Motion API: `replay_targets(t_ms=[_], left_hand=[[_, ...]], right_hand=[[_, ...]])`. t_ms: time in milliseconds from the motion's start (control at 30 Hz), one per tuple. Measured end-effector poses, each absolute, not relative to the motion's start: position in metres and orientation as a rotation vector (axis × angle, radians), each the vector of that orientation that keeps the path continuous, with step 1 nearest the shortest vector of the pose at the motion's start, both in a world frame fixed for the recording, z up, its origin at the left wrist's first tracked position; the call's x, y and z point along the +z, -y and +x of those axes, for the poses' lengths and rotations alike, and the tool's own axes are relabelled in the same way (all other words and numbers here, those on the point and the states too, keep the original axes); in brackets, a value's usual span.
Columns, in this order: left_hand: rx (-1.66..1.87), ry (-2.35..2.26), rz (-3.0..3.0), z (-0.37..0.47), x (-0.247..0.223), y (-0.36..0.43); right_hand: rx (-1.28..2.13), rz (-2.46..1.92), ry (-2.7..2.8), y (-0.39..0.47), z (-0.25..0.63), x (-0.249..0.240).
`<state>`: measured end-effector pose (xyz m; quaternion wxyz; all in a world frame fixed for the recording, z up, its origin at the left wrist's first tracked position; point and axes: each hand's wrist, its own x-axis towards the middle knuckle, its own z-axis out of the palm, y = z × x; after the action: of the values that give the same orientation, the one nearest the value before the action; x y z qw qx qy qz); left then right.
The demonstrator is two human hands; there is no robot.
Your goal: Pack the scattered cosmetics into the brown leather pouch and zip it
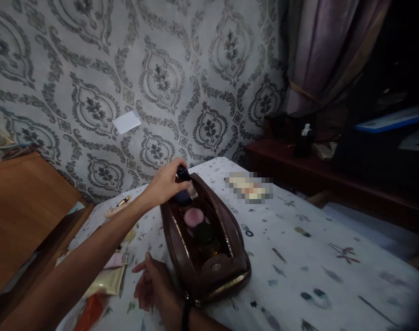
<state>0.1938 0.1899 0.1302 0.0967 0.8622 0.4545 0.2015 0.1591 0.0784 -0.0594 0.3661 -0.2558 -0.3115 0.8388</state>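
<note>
A brown zip-up toiletry bag (243,239) stands unzipped on the patterned sheet. At its far end my left hand (169,181) grips a small black-capped bottle (192,189) over the opening. Inside lie a round pink-topped item (194,217), a dark round lid (204,233) and something dark blue (183,196) beneath my fingers. My right hand (154,282), a black band at its wrist, is beside the bag's near left side. Its fingers are apart and hold nothing.
Left of the bag are a gold tube (107,281), a blurred orange-red item (90,311) and a black-and-gold tube (123,201). A pixelated yellowish item (249,187) lies right of it. Wooden furniture (33,207) edges the left; a dark red shelf (274,163) runs along the right.
</note>
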Motion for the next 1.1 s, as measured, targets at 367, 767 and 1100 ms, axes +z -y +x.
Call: replay_targets(t_ms=[367, 767, 1100], left_hand=[[0.103, -1.504, 2.759, 0.164, 0.146, -0.196], [-0.416, -1.643, 2.944, 0.185, 0.140, -0.203], [-0.600, -1.648, 2.785, 0.199, 0.133, -0.215]], right_hand=[[2.150, -0.664, 0.813, -0.074, 0.166, -0.048], [2.143, -0.672, 0.840, -0.075, 0.165, -0.048], [2.165, -0.721, 0.844, -0.073, 0.166, -0.048]])
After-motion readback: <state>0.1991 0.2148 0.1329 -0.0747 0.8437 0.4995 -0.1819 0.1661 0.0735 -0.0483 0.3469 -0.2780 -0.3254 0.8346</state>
